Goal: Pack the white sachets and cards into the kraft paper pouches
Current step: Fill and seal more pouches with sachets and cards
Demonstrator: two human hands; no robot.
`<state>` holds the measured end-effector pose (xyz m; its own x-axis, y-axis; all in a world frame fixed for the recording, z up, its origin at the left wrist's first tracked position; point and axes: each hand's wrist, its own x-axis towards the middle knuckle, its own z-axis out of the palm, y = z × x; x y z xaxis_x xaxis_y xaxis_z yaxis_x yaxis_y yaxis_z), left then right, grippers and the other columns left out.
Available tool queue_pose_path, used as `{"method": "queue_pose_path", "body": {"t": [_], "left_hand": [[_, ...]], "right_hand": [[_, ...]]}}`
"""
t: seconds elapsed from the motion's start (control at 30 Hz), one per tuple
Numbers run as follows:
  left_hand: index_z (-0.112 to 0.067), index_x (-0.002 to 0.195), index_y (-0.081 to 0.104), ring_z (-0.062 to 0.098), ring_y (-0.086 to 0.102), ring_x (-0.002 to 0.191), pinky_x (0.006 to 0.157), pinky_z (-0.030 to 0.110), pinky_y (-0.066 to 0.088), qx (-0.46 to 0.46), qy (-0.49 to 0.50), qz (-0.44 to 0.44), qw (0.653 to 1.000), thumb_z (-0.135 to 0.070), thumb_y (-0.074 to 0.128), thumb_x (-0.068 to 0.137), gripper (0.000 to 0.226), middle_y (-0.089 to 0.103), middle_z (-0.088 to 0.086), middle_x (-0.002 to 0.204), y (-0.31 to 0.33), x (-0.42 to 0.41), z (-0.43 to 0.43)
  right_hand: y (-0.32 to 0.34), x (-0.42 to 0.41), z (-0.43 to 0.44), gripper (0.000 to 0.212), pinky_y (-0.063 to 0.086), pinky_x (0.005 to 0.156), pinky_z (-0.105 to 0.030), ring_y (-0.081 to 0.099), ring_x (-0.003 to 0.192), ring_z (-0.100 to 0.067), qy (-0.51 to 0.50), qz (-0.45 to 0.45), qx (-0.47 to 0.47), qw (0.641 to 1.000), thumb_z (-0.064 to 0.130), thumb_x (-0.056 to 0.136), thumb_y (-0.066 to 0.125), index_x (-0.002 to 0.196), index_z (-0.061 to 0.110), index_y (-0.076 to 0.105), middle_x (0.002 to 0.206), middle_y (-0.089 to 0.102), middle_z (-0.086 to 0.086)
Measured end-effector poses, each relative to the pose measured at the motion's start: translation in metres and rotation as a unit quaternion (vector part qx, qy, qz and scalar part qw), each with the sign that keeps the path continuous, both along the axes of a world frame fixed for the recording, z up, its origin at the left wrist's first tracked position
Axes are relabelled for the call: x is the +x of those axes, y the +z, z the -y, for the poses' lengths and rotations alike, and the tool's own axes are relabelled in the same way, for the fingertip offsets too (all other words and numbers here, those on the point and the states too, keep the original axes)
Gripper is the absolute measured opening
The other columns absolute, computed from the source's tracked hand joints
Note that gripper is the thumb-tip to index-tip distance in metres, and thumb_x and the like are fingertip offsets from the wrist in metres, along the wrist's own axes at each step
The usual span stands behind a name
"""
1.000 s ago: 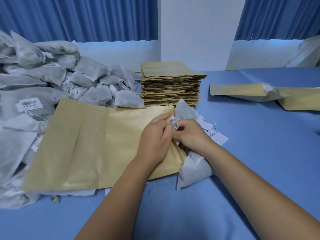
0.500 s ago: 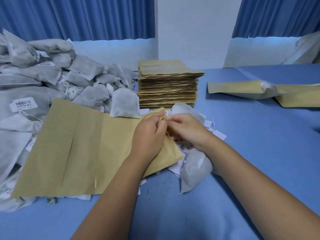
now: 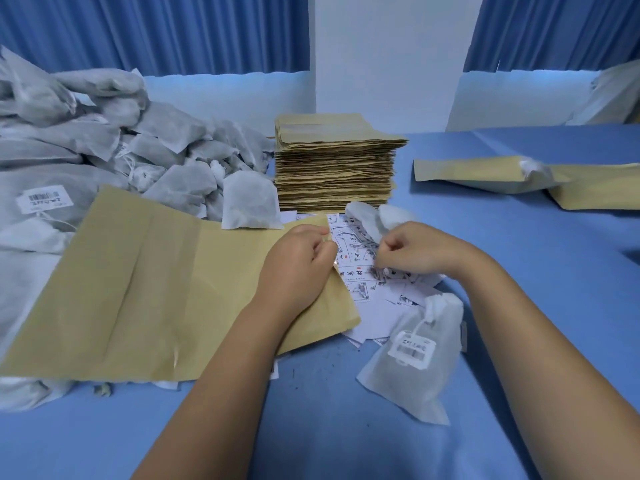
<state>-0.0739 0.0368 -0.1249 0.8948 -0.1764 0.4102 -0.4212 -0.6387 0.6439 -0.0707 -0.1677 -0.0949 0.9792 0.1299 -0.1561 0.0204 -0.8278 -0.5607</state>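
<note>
A large kraft paper pouch (image 3: 156, 289) lies flat, its left part resting on a heap of sachets and its mouth pointing right. My left hand (image 3: 298, 268) pinches the upper edge of that mouth. Just right of it, my right hand (image 3: 415, 251) hovers over a scatter of printed white cards (image 3: 356, 265), curled fingertips pinching at a card. A white sachet (image 3: 415, 358) with a barcode tag lies in front of my right forearm. Another sachet (image 3: 367, 216) sits just behind my right hand.
A big heap of white sachets (image 3: 104, 150) fills the left side, with one sachet (image 3: 249, 202) on the pouch's far edge. A tall stack of empty kraft pouches (image 3: 336, 161) stands behind the cards. Two filled pouches (image 3: 485, 171) lie at the far right on the blue table (image 3: 519, 271).
My right hand has pulled back from the pouch mouth to the right and now sits over the cards. The cards, hidden before, are uncovered. My left hand still holds the pouch edge.
</note>
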Motion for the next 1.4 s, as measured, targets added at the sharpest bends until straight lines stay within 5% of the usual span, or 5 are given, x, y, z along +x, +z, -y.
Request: {"method": "queue_pose_path", "body": {"t": [0.2,0.57,0.83,1.03,1.4], "left_hand": [[0.008,0.064,0.052,-0.001,0.049,0.095,0.084,0.032,0.04,0.035,-0.019,-0.008,0.999,-0.013,0.049,0.088,0.032,0.071,0.001,0.104,0.003,-0.006,0.002],[0.004,0.06,0.05,-0.002,0.049,0.102,0.081,0.026,0.041,0.047,-0.007,-0.017,0.999,-0.014,0.05,0.089,0.034,0.066,-0.004,0.119,0.006,-0.007,0.003],[-0.005,0.054,0.045,0.0,0.052,0.105,0.079,0.021,0.039,0.018,0.006,-0.006,1.0,-0.014,0.049,0.089,0.037,0.068,-0.005,0.117,0.007,-0.007,0.002],[-0.006,0.055,0.046,0.001,0.053,0.1,0.079,0.025,0.042,0.007,0.014,0.015,1.0,-0.014,0.049,0.089,0.036,0.068,-0.007,0.117,0.006,-0.007,0.002],[-0.011,0.06,0.05,0.007,0.055,0.102,0.074,0.02,0.036,-0.04,0.047,0.082,0.995,-0.009,0.05,0.091,0.03,0.065,0.001,0.122,0.004,-0.01,0.008]], "right_hand": [[0.023,-0.019,0.016,0.033,0.03,0.048,-0.024,0.039,0.052,-0.02,0.045,-0.188,-0.058,0.979,0.042,0.082,0.071,0.064,0.017,0.056,0.057,0.052,-0.001],[0.024,-0.023,0.024,0.021,0.043,0.047,-0.02,0.055,0.061,-0.017,0.105,-0.237,0.008,0.966,0.009,0.078,0.077,0.085,0.017,0.058,0.078,0.068,-0.004],[0.02,-0.014,0.035,0.033,0.048,0.054,-0.018,0.051,0.061,-0.009,0.04,-0.044,0.212,0.975,0.001,0.094,0.05,0.085,0.017,0.077,0.077,0.064,0.0],[0.014,-0.004,0.038,0.037,0.054,0.057,-0.022,0.056,0.057,-0.01,-0.052,0.019,0.401,0.914,-0.006,0.092,0.048,0.077,0.013,0.076,0.067,0.065,-0.002],[-0.012,-0.007,-0.043,0.028,0.036,0.07,-0.011,0.049,0.076,-0.003,0.036,0.224,0.127,0.966,0.001,0.091,0.052,0.08,0.022,0.067,0.087,0.053,0.003]]}}
